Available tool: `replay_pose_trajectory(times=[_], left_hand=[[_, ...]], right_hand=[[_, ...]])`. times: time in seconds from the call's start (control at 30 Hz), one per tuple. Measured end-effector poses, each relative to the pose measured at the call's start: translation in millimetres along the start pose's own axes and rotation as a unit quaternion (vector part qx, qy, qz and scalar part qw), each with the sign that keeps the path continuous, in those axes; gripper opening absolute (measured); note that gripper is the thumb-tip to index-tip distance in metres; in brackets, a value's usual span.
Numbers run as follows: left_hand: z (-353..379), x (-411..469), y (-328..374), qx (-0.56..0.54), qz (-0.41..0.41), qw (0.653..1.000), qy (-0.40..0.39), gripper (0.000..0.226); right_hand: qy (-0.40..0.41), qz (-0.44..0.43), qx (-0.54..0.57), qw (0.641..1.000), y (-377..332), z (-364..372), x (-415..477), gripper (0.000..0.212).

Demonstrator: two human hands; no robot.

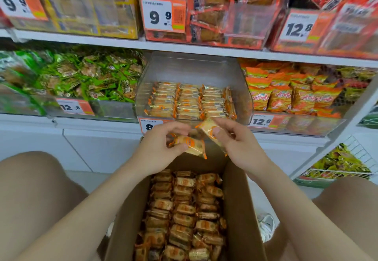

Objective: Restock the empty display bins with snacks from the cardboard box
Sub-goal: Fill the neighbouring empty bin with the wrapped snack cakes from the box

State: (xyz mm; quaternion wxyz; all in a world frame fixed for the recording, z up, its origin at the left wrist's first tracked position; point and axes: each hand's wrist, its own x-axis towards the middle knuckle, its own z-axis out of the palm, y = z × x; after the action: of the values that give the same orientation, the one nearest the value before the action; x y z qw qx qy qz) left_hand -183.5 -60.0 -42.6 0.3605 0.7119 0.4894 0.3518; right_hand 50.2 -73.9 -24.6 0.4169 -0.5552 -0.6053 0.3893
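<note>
An open cardboard box [239, 199] stands between my knees, packed with rows of orange-wrapped snack packs [184, 215]. Above it, on the lower shelf, a clear display bin [194, 66] holds three neat rows of the same packs [190, 101] across its floor. My left hand [161, 148] pinches one snack pack [193, 146] just above the box's far edge. My right hand [239, 144] grips another snack pack [208, 129], tilted, right in front of the bin's front lip. The two hands are close together.
Neighbouring bins hold green packs [81, 76] to the left and orange bags [286, 95] to the right. The upper shelf [184, 46] carries full bins with price tags. A wire basket [343, 164] of yellow packs stands lower right. My bare knees flank the box.
</note>
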Motion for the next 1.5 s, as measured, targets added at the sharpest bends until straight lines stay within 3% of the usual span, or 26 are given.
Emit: replay_pose_trajectory(times=[0.07, 0.2, 0.33, 0.43, 0.53, 0.67, 0.93, 1.0, 1.07, 1.17, 1.3, 1.37, 1.5], left_hand=[[-1.4, -1.6, 6.0, -0.007, 0.006, 1.000, 0.016, 0.056], [-9.5, -1.1, 13.9, -0.049, 0.017, 0.999, 0.010, 0.068], [-17.6, -0.5, 20.0, -0.104, 0.030, 0.993, -0.055, 0.069], [-24.0, 0.3, 25.0, -0.114, 0.040, 0.990, -0.071, 0.046], [-34.7, 8.4, 30.0, -0.095, 0.043, 0.993, -0.055, 0.028], [-58.5, 28.7, 36.4, -0.083, 0.037, 0.992, -0.082, 0.029], [-98.8, 89.4, 15.0, -0.036, 0.054, 0.996, -0.066, 0.035], [-99.9, 106.2, 5.3, 0.013, 0.087, 0.996, -0.020, 0.043], [-99.9, 120.5, -1.8, 0.129, 0.118, 0.981, 0.081, 0.041], [-102.5, 135.9, -9.6, 0.251, 0.071, 0.948, 0.179, 0.041], [-103.3, 150.7, -20.0, 0.325, -0.053, 0.933, 0.144, 0.060], [-103.7, 154.1, -24.5, 0.322, -0.058, 0.935, 0.135, 0.062], [-97.7, 155.7, -30.4, 0.334, -0.047, 0.931, 0.139, 0.049]], right_hand=[[0.052, -0.002, 0.033, 0.998, -0.1, -4.2, 0.0, 0.018], [-0.027, -0.038, 0.026, 0.999, -3.2, -1.1, -3.5, 0.017], [-0.010, -0.079, 0.000, 0.997, -3.9, 11.4, -3.1, 0.017], [0.017, -0.106, -0.076, 0.991, -1.9, 16.0, 0.6, 0.021], [0.018, -0.120, -0.134, 0.984, -6.4, 17.2, 7.3, 0.039], [-0.110, -0.095, -0.018, 0.989, -19.8, 10.7, 24.0, 0.038], [-0.132, -0.102, -0.030, 0.986, -43.2, 32.4, 107.7, 0.036], [-0.119, -0.090, -0.020, 0.989, -40.4, 39.5, 133.5, 0.043], [-0.073, -0.068, -0.020, 0.995, -32.3, 46.0, 163.6, 0.044], [0.007, -0.042, -0.097, 0.994, -9.9, 62.8, 216.3, 0.040], [0.045, -0.052, -0.239, 0.968, 1.8, 93.6, 268.3, 0.049], [0.044, -0.066, -0.300, 0.951, 1.9, 105.0, 286.5, 0.050], [-0.039, -0.082, -0.368, 0.925, 3.5, 114.8, 307.7, 0.048]])
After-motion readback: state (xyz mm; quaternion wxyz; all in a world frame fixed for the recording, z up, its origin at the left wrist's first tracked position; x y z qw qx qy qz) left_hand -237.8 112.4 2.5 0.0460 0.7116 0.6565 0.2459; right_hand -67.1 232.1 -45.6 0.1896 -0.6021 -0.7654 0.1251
